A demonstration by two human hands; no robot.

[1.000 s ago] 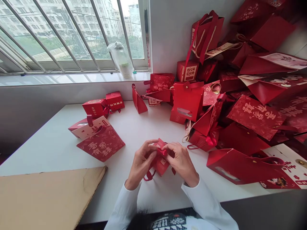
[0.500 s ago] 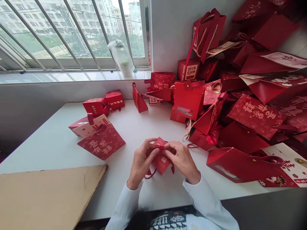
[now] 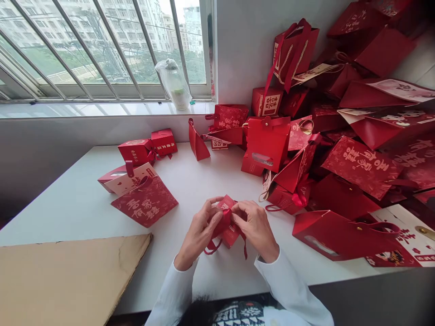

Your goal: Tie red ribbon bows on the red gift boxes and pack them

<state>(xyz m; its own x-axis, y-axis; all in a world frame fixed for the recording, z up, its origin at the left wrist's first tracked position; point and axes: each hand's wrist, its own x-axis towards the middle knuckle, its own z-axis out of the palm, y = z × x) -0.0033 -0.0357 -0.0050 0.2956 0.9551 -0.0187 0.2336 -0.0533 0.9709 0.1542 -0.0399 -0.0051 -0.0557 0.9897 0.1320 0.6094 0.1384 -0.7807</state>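
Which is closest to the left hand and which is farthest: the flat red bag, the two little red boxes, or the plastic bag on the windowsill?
From the left hand:
1. Flat red bag, just to its left.
2. Two little red boxes, farther back on the left.
3. Plastic bag, up on the windowsill.

Both hands meet over a small red box [image 3: 228,228] near the 6 o'clock edge of the white tabletop [image 3: 78,203]. The left hand [image 3: 199,233] grips the box on its 9 o'clock side and the right hand [image 3: 256,228] on its 3 o'clock side. The fingertips of both pinch a red ribbon [image 3: 211,248] at the top of the box, and loose ribbon ends hang down toward 6 o'clock. At 10 o'clock from the box a flat red bag [image 3: 144,206] lies. Farther away, at 11 o'clock, there are two closed red boxes [image 3: 146,149]. From 1 to 3 o'clock a big pile of red gift bags [image 3: 340,149] is heaped. A brown cardboard sheet [image 3: 64,276] lies at 8 o'clock. A clear plastic bag [image 3: 173,83] stands on the window sill at 12 o'clock.
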